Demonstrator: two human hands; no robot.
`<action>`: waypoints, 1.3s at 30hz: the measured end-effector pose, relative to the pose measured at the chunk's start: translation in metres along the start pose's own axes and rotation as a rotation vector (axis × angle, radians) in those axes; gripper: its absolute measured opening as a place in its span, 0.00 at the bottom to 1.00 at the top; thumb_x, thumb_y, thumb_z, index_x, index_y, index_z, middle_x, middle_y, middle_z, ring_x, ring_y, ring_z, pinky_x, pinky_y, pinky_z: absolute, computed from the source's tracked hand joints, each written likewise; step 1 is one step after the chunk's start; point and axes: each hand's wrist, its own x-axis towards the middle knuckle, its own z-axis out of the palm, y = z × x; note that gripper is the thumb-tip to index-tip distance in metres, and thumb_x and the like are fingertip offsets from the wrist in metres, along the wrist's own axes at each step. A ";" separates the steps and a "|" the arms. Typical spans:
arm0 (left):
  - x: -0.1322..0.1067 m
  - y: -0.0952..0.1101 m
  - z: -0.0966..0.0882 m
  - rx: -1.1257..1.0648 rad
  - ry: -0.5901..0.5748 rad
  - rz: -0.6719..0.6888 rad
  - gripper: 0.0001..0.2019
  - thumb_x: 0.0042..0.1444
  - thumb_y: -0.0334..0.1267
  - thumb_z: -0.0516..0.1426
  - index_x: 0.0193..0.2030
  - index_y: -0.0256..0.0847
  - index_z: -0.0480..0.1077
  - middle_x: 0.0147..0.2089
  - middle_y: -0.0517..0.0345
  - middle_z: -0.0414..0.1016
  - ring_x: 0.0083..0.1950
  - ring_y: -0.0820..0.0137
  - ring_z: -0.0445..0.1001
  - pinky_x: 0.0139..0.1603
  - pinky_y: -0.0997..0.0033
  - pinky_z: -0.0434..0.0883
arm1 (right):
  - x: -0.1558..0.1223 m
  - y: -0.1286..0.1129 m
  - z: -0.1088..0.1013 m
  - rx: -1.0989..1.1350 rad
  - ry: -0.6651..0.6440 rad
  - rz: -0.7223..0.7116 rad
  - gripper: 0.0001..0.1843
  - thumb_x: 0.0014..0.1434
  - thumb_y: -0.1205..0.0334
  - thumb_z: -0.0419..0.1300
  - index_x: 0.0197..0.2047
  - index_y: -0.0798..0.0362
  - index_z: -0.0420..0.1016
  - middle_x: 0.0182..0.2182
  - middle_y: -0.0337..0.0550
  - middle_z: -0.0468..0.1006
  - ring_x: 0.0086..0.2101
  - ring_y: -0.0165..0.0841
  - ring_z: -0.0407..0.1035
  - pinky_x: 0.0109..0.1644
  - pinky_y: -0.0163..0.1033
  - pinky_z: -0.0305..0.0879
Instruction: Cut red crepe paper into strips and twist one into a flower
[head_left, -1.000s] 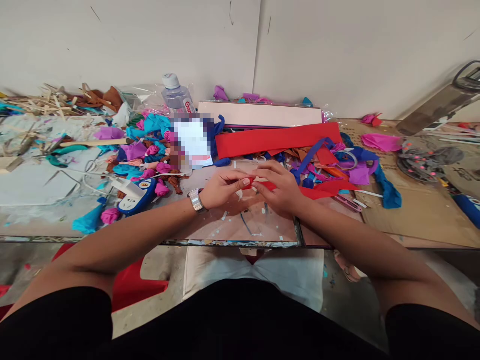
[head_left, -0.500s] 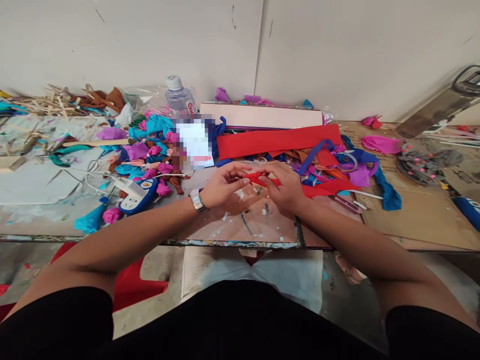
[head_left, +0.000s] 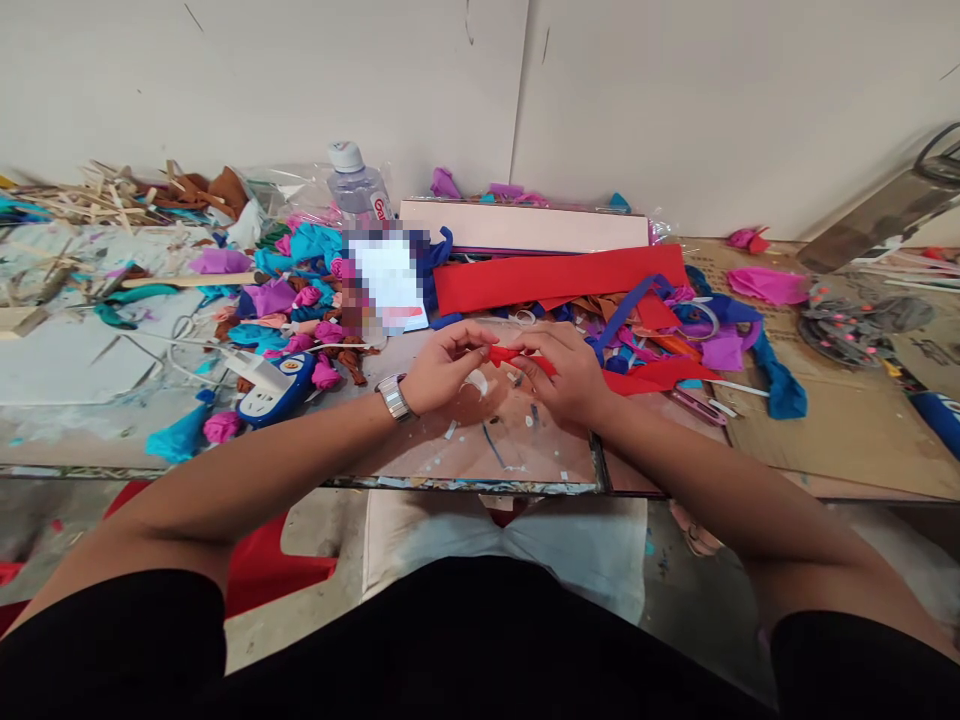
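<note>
A narrow red crepe-paper strip is stretched between my two hands, above the front of the table. My left hand, with a metal watch at the wrist, pinches its left end between thumb and fingers. My right hand is closed around the strip further right, fingers bent over it. The red length showing right of that hand lies on the table; whether it is one piece with the held strip is hidden. Behind the hands lies a wide flat red strip.
Left of my hands are a blue power strip with a cable and several rolled paper flowers. A lit phone leans before a plastic bottle. Blue ribbon, pink scissors and cardboard lie to the right.
The fingers of my right hand have shifted slightly on the red strip, and the bit between the hands looks more twisted. Both hands stay in about the same place.
</note>
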 end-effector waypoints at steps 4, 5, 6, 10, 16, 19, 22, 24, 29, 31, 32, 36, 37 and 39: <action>0.001 0.000 -0.002 0.038 0.046 -0.016 0.09 0.59 0.41 0.65 0.44 0.39 0.78 0.40 0.55 0.82 0.37 0.71 0.77 0.40 0.70 0.73 | 0.001 0.001 0.000 -0.014 -0.012 -0.030 0.11 0.75 0.52 0.58 0.49 0.46 0.79 0.44 0.45 0.86 0.46 0.41 0.79 0.54 0.49 0.69; 0.001 0.001 -0.003 0.044 0.047 -0.018 0.09 0.59 0.41 0.64 0.44 0.39 0.78 0.40 0.55 0.81 0.37 0.71 0.77 0.40 0.70 0.73 | 0.001 0.001 0.000 -0.020 -0.011 -0.042 0.11 0.75 0.52 0.58 0.50 0.46 0.79 0.45 0.45 0.86 0.46 0.41 0.79 0.54 0.49 0.69; 0.001 0.002 -0.002 0.054 0.047 -0.012 0.10 0.60 0.42 0.64 0.44 0.39 0.78 0.40 0.55 0.81 0.37 0.71 0.77 0.40 0.70 0.73 | 0.000 0.001 0.000 -0.030 -0.013 -0.056 0.10 0.75 0.53 0.58 0.50 0.46 0.79 0.45 0.45 0.86 0.46 0.41 0.78 0.54 0.49 0.69; -0.003 0.004 0.000 0.159 0.023 0.073 0.09 0.60 0.40 0.64 0.44 0.39 0.78 0.41 0.54 0.81 0.39 0.70 0.78 0.42 0.69 0.73 | 0.000 0.001 -0.001 -0.083 -0.059 -0.117 0.10 0.75 0.55 0.59 0.51 0.46 0.79 0.45 0.45 0.86 0.46 0.41 0.78 0.55 0.50 0.67; -0.005 0.004 0.001 0.340 0.020 0.133 0.08 0.56 0.34 0.61 0.42 0.40 0.79 0.36 0.57 0.82 0.34 0.71 0.76 0.38 0.69 0.71 | 0.002 0.000 -0.005 -0.147 -0.145 -0.193 0.11 0.76 0.57 0.56 0.51 0.45 0.80 0.45 0.44 0.85 0.45 0.40 0.76 0.59 0.52 0.64; -0.002 0.002 0.000 0.346 0.038 0.115 0.09 0.54 0.33 0.59 0.41 0.40 0.79 0.37 0.57 0.82 0.35 0.70 0.75 0.38 0.69 0.70 | 0.003 -0.001 -0.006 -0.165 -0.123 -0.199 0.12 0.77 0.56 0.55 0.51 0.45 0.80 0.44 0.43 0.85 0.45 0.39 0.76 0.58 0.51 0.64; 0.000 0.002 -0.003 0.311 0.046 0.069 0.07 0.53 0.34 0.58 0.37 0.39 0.77 0.35 0.57 0.80 0.34 0.70 0.73 0.37 0.68 0.68 | 0.003 -0.002 -0.007 -0.167 -0.083 -0.218 0.10 0.77 0.58 0.56 0.51 0.46 0.79 0.44 0.43 0.85 0.45 0.38 0.77 0.58 0.50 0.65; 0.000 0.004 -0.004 0.311 0.029 0.052 0.05 0.54 0.36 0.57 0.34 0.39 0.74 0.33 0.59 0.77 0.34 0.70 0.71 0.37 0.68 0.67 | 0.003 -0.001 -0.007 -0.170 -0.053 -0.246 0.08 0.76 0.60 0.58 0.51 0.47 0.79 0.44 0.43 0.86 0.44 0.38 0.77 0.57 0.49 0.65; -0.002 0.011 -0.005 0.329 -0.026 0.041 0.07 0.57 0.39 0.56 0.34 0.39 0.73 0.33 0.59 0.75 0.35 0.70 0.69 0.39 0.68 0.66 | 0.003 0.000 -0.007 -0.202 -0.054 -0.283 0.08 0.75 0.63 0.58 0.51 0.48 0.79 0.44 0.42 0.86 0.43 0.36 0.76 0.57 0.48 0.64; -0.003 0.010 -0.005 0.337 -0.022 0.050 0.07 0.57 0.40 0.57 0.34 0.39 0.73 0.33 0.60 0.75 0.35 0.70 0.69 0.39 0.68 0.66 | 0.004 -0.001 -0.008 -0.218 -0.064 -0.293 0.09 0.75 0.63 0.57 0.51 0.48 0.79 0.43 0.42 0.85 0.42 0.36 0.75 0.57 0.48 0.63; -0.003 0.009 -0.005 0.349 -0.015 0.058 0.07 0.57 0.39 0.58 0.34 0.39 0.73 0.33 0.60 0.75 0.35 0.70 0.70 0.39 0.68 0.66 | 0.004 -0.002 -0.008 -0.226 -0.069 -0.300 0.09 0.75 0.62 0.57 0.51 0.48 0.79 0.43 0.42 0.85 0.42 0.36 0.75 0.57 0.48 0.63; -0.002 0.005 -0.003 0.398 0.027 0.076 0.05 0.55 0.37 0.56 0.32 0.40 0.73 0.31 0.60 0.75 0.34 0.69 0.70 0.39 0.68 0.66 | 0.005 -0.005 -0.010 -0.237 -0.077 -0.330 0.08 0.74 0.63 0.58 0.50 0.48 0.79 0.43 0.42 0.86 0.41 0.36 0.75 0.57 0.48 0.63; -0.002 0.005 -0.003 0.400 0.035 0.068 0.05 0.55 0.37 0.56 0.32 0.40 0.73 0.31 0.59 0.75 0.34 0.69 0.70 0.39 0.68 0.66 | 0.005 -0.005 -0.010 -0.239 -0.070 -0.337 0.08 0.74 0.63 0.58 0.50 0.48 0.79 0.43 0.42 0.86 0.41 0.37 0.75 0.57 0.48 0.63; -0.001 0.006 -0.004 0.389 0.043 0.054 0.06 0.55 0.37 0.56 0.31 0.40 0.73 0.30 0.59 0.75 0.34 0.69 0.70 0.38 0.68 0.66 | 0.005 -0.004 -0.009 -0.247 -0.057 -0.342 0.08 0.74 0.63 0.58 0.50 0.49 0.79 0.42 0.43 0.86 0.41 0.37 0.75 0.57 0.49 0.63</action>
